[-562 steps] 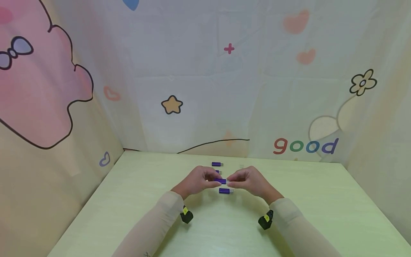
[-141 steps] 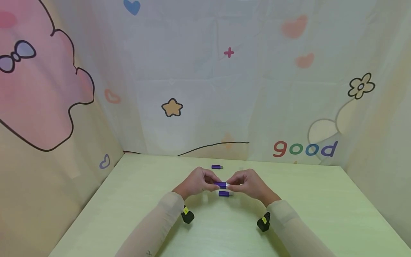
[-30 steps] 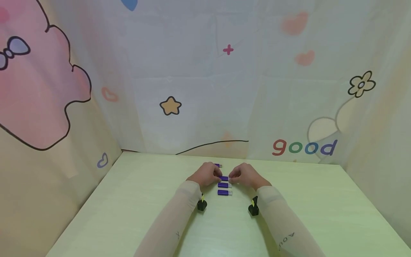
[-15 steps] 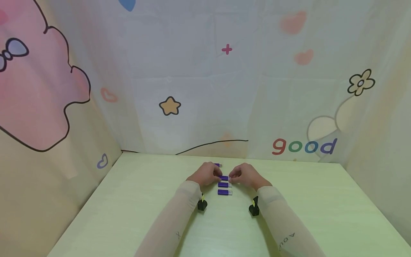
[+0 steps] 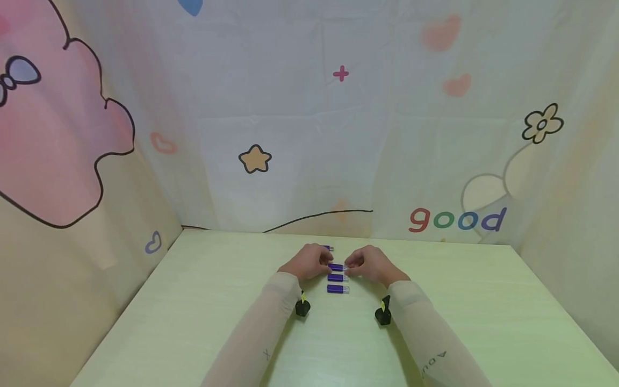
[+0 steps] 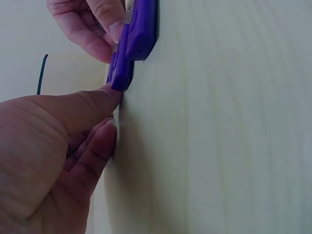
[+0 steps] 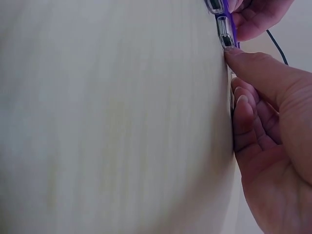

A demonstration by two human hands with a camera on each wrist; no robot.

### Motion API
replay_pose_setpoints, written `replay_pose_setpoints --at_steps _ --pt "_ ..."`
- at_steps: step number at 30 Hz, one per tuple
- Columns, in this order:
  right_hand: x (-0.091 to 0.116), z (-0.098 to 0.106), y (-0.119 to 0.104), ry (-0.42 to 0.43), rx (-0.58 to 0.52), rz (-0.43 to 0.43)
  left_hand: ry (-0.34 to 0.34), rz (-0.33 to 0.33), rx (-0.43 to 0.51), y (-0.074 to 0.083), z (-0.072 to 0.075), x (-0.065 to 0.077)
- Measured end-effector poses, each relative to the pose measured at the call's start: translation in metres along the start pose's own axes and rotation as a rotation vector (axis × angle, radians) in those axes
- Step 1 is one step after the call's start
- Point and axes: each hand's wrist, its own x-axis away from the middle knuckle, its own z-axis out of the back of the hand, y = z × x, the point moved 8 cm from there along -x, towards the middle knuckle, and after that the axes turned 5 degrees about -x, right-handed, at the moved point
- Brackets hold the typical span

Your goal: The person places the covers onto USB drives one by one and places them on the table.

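Note:
Three purple USB sticks with clear caps lie one behind another: a near stick (image 5: 337,289), a middle stick (image 5: 337,278) and a far stick (image 5: 336,267). At the purple end of the far stick is my left hand (image 5: 309,262), thumb and fingers slightly apart. My right hand (image 5: 372,265) is by its capped end, also with a gap between thumb and fingers. In the left wrist view, the left thumb (image 6: 92,105) is beside two purple bodies (image 6: 141,36). The right wrist view shows clear caps (image 7: 225,33) near the right thumb (image 7: 253,61).
Another purple USB stick (image 5: 329,248) lies farther back, partly covered by the left hand. The pale table (image 5: 338,344) meets a printed curtain (image 5: 290,123) at the back. Black cameras (image 5: 302,308) are worn at both wrists.
The USB stick held between both hands 4.7 s ago is down in a row of three. Over the last half second, the hands have drawn very slightly apart while the far stick stays put.

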Motion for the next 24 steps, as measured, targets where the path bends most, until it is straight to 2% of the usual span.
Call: replay_pose_setpoints --at_steps 8,15,19,24 --pt "-0.001 0.003 0.002 -0.017 -0.028 0.003 -0.011 -0.027 0.046 -0.008 0.004 0.003" --pt "0.0 0.008 0.005 -0.017 -0.07 0.009 0.036 -0.052 0.027 -0.011 0.012 0.004" --pt "0.003 0.017 0.001 0.035 -0.065 0.021 0.078 -0.071 0.015 -0.01 0.017 0.003" --pt "0.004 0.03 -0.005 0.128 -0.023 0.081 0.138 -0.124 -0.063 -0.003 0.026 0.001"
